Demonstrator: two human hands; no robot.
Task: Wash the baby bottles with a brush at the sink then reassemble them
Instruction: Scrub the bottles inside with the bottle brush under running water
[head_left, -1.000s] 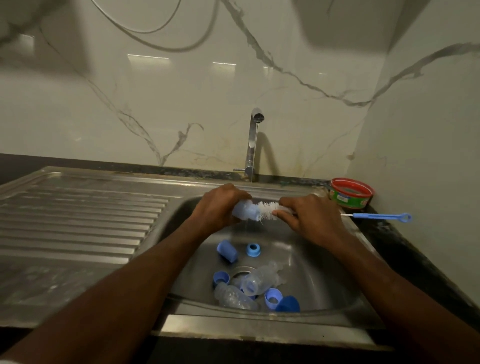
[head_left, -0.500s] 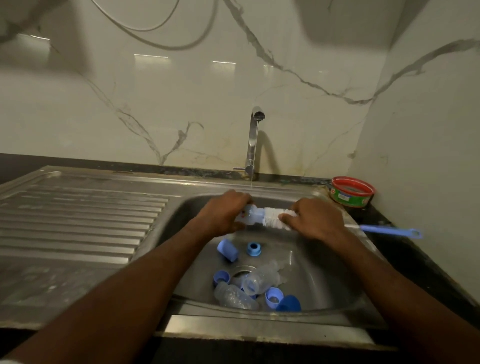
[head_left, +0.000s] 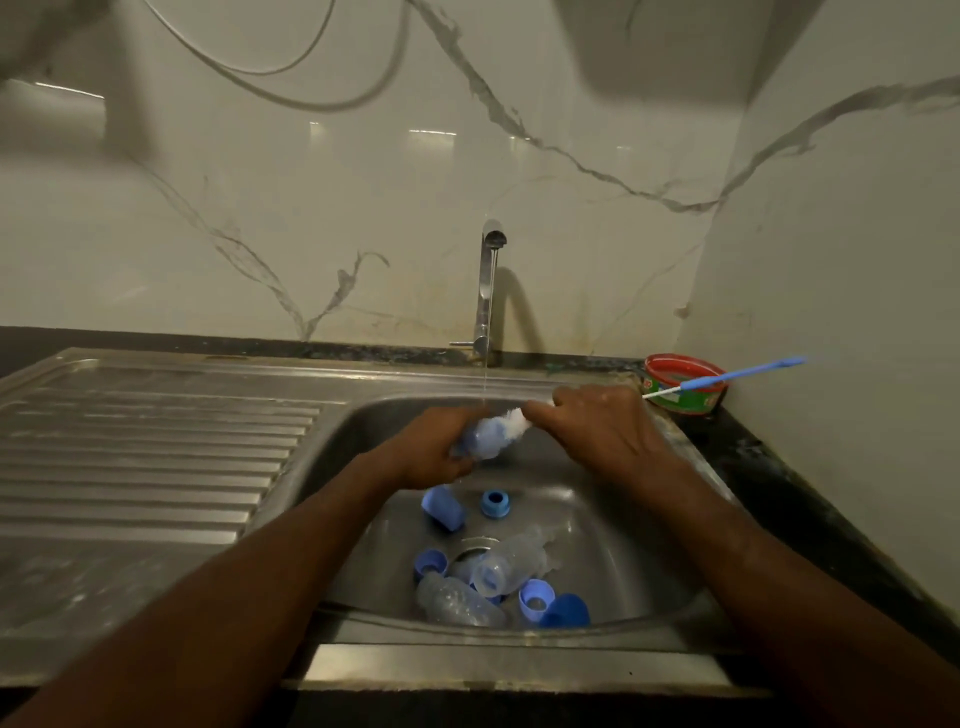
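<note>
Brush handle (head_left: 727, 378) raised (near wall)

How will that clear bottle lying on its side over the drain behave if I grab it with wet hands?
The clear bottle probably feels light, since it looks like empty thin plastic. It is likely slippery: water runs from the tap and the basin looks wet. Lying on its side among loose blue caps, it may roll or shift when nudged.

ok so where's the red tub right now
In the head view, the red tub sits on the dark counter at the sink's back right corner, against the wall, just behind the brush's blue handle.
</note>
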